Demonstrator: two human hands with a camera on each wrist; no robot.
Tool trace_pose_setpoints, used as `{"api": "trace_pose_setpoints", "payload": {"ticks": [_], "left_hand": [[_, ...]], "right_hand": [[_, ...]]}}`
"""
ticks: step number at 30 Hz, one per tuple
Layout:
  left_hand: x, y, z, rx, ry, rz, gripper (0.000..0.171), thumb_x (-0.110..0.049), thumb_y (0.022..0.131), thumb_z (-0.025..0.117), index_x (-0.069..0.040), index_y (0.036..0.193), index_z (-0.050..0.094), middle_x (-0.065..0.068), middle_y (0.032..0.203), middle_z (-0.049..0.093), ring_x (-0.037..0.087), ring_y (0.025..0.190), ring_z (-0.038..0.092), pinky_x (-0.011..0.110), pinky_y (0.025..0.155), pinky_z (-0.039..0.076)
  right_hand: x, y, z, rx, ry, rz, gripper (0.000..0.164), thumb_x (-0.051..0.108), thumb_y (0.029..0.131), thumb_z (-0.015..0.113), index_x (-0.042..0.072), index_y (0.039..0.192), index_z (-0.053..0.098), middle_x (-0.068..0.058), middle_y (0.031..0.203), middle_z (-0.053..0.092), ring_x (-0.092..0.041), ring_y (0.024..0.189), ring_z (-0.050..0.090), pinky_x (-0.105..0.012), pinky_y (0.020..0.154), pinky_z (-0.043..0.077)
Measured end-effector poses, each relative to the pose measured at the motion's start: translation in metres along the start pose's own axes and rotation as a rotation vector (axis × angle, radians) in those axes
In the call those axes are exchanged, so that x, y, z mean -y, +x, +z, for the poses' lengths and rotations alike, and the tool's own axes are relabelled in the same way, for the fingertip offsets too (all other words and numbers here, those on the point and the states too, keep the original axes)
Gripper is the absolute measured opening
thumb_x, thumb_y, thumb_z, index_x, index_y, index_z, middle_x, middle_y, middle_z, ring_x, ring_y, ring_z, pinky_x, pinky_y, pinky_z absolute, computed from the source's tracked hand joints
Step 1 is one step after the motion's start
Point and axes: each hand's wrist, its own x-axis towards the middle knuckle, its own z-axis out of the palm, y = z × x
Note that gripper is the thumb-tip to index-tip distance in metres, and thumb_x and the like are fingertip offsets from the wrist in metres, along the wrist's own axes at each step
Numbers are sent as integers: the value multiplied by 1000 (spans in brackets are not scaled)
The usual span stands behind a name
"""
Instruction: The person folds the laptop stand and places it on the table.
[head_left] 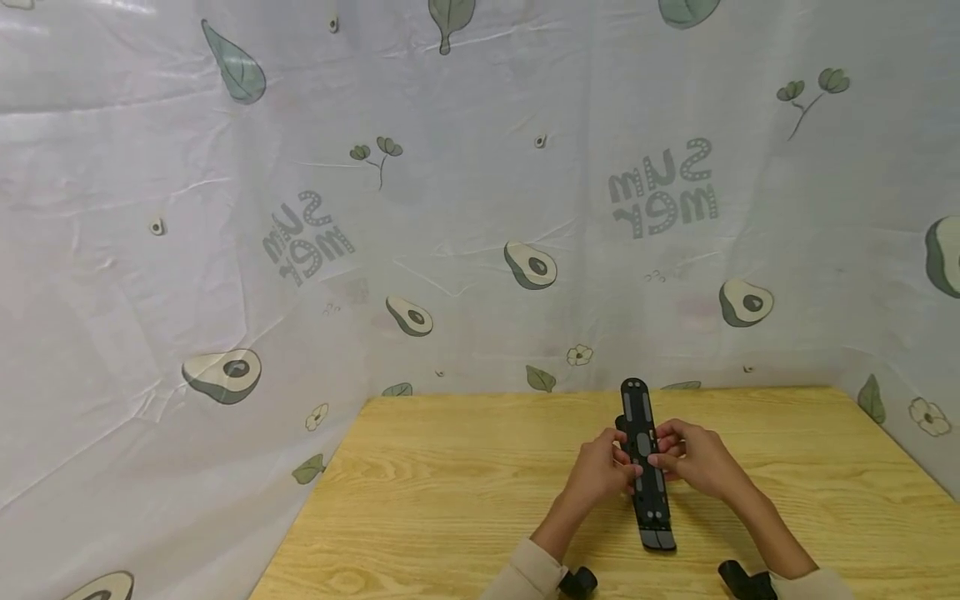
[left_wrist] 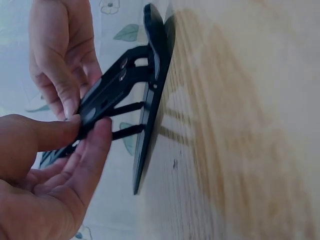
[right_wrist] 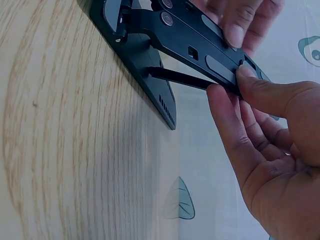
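Observation:
A black folding laptop stand [head_left: 654, 502] stands on the wooden table, its narrow length running away from the body. Its upper arms slope up from the hinged front end, and thin struts [left_wrist: 127, 109] join them to the base [right_wrist: 145, 82] lying on the tabletop. My left hand [head_left: 600, 467] pinches the left side of the upper arms between thumb and fingers. From the other side, my right hand [head_left: 699, 457] pinches the opposite arm, thumb on top and fingers beneath. Grey pads [right_wrist: 220, 69] line the upper face. Both hands are near the middle of the stand.
The light wooden table [head_left: 450, 492] reaches back to a pale curtain [head_left: 465, 200] printed with avocados and leaves, which also hangs at both sides. Black wrist-worn devices [head_left: 742, 579] sit at both cuffs, low over the near part of the table.

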Motion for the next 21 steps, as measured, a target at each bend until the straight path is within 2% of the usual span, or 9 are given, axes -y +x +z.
{"api": "trace_pose_setpoints", "payload": {"ticks": [5, 8, 13, 17, 21], "left_hand": [[1, -8, 3, 33, 1, -38, 42, 4, 96, 76, -9, 133, 61, -2, 83, 68, 15, 62, 71, 27, 56, 62], [3, -13, 4, 47, 9, -47, 33, 7, 96, 72, -7, 124, 64, 0, 81, 73, 15, 63, 73, 27, 57, 62], [4, -20, 7, 57, 43, -49, 20, 7, 94, 73, -8, 106, 67, 2, 77, 76, 15, 60, 73, 22, 57, 56], [5, -28, 11, 63, -22, -72, 20, 10, 93, 73, -7, 101, 66, 3, 74, 73, 18, 61, 73, 28, 55, 60], [4, -35, 12, 60, -72, -91, 21, 13, 92, 72, -6, 100, 65, 5, 73, 70, 23, 63, 75, 35, 55, 64]], "right_hand": [[-1, 0, -1, 0, 26, -15, 34, 3, 97, 78, -10, 125, 62, -12, 100, 65, -21, 88, 72, -35, 68, 67], [0, 1, -3, -6, 25, -25, 34, 6, 98, 77, -9, 126, 63, -13, 101, 67, -21, 88, 72, -36, 69, 67], [-6, 4, -10, -54, 19, -40, 36, 10, 100, 76, -9, 127, 64, -13, 103, 71, -24, 89, 74, -35, 72, 67], [-11, 10, -17, -71, 42, -81, 40, 12, 102, 75, -12, 132, 62, -17, 107, 72, -27, 93, 76, -34, 74, 67], [-9, 23, -24, -49, 100, -122, 46, 13, 105, 71, -15, 139, 56, -23, 114, 70, -33, 101, 77, -37, 79, 68]]}}
